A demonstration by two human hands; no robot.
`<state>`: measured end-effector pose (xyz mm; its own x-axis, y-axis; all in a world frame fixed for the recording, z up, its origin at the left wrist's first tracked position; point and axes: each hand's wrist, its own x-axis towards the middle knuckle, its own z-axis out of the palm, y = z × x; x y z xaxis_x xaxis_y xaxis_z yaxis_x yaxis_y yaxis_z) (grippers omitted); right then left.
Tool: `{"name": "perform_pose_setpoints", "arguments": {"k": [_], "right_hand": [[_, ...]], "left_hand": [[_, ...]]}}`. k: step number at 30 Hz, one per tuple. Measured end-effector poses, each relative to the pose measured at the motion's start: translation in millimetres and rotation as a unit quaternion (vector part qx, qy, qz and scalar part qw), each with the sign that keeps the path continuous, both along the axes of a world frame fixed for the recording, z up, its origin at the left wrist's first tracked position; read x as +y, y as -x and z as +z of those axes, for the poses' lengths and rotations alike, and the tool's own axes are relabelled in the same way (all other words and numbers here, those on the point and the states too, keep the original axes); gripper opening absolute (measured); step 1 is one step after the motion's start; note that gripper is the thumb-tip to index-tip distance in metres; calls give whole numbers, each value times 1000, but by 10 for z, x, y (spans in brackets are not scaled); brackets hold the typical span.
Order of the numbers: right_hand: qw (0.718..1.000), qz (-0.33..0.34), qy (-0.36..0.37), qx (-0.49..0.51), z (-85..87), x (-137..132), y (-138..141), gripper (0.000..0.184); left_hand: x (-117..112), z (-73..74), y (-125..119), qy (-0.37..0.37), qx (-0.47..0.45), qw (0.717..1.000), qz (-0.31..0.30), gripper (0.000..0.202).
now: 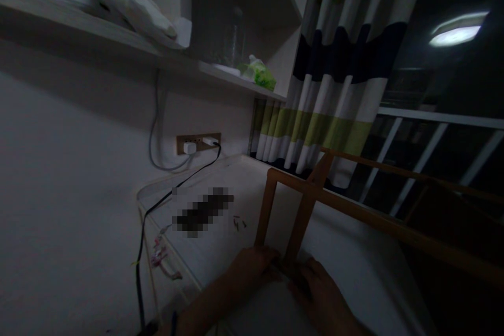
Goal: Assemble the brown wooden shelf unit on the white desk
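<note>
A brown wooden frame [350,211], made of several joined bars, stands over the right part of the white tabletop [338,247]. Its long rails run off to the right. My left hand [255,268] is closed around the near lower corner of this frame, where an upright meets the bottom bar. On the same bottom bar, a little to the right, my right hand [321,291] wraps its fingers around the wood. Dim light hides the fingertips and the joint between the hands. Several small screws [238,222] lie loose on the table, left of the frame.
A blurred-out dark object [202,212] lies left of the screws. A black cable [147,210] runs from the wall socket [199,143] down the table's left edge, near a pinkish tangled item [159,257]. Overhead is a shelf [244,81]; behind hangs a striped curtain [315,115].
</note>
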<state>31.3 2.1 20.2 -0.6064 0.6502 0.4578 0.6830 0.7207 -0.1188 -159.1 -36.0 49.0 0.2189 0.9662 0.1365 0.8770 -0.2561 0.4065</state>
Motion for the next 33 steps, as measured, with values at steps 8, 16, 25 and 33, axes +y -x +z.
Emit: {"name": "perform_pose_setpoints", "arguments": {"k": [8,16,25,33], "right_hand": [[998,47,-33,-32,-18,65,170,28],[997,51,-4,-59,-86,62,132,35],[994,35,66,-82,36,17,150,37],[998,33,23,-48,-108,83,136,37]], "left_hand": [[51,115,11,35,4,999,-29,24],[100,50,37,28,-13,998,-47,24],[105,50,38,-4,19,998,-62,27],[212,70,33,-65,141,980,-127,31]]}}
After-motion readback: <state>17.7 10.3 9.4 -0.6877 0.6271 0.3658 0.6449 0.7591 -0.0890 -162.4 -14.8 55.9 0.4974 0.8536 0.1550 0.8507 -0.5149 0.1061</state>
